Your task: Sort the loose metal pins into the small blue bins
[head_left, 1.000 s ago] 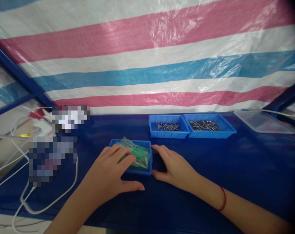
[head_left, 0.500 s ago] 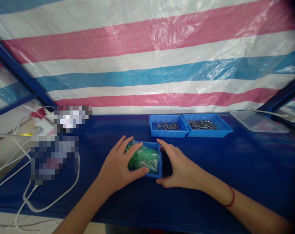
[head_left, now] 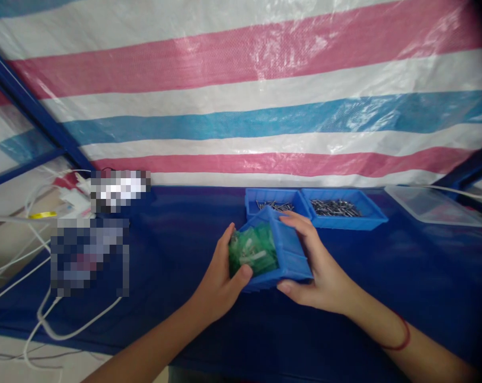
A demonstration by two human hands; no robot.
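A small blue plastic bin [head_left: 290, 247] is tilted, its open side facing left. My right hand [head_left: 324, 268] is closed round its right end, thumb below and fingers above. In the bin's mouth sits a green and clear plastic bag [head_left: 260, 247] with pale, slim pieces showing; what they are is too blurred to tell. My left hand [head_left: 219, 282] is closed on the left side of the bag, its thumb lying over the front and the other fingers mostly hidden behind.
Behind stand two more blue bins, one with loose screws or nails [head_left: 275, 206], the other with a denser heap of metal fasteners [head_left: 334, 208]. A clear plastic lid [head_left: 436, 207] lies at the right. White cables [head_left: 45, 322] and blurred-out items occupy the left of the blue table [head_left: 177, 229].
The bin has moved up and to the right and has tipped over towards the left. My right hand has closed on its end. My left hand has moved right with the bag.
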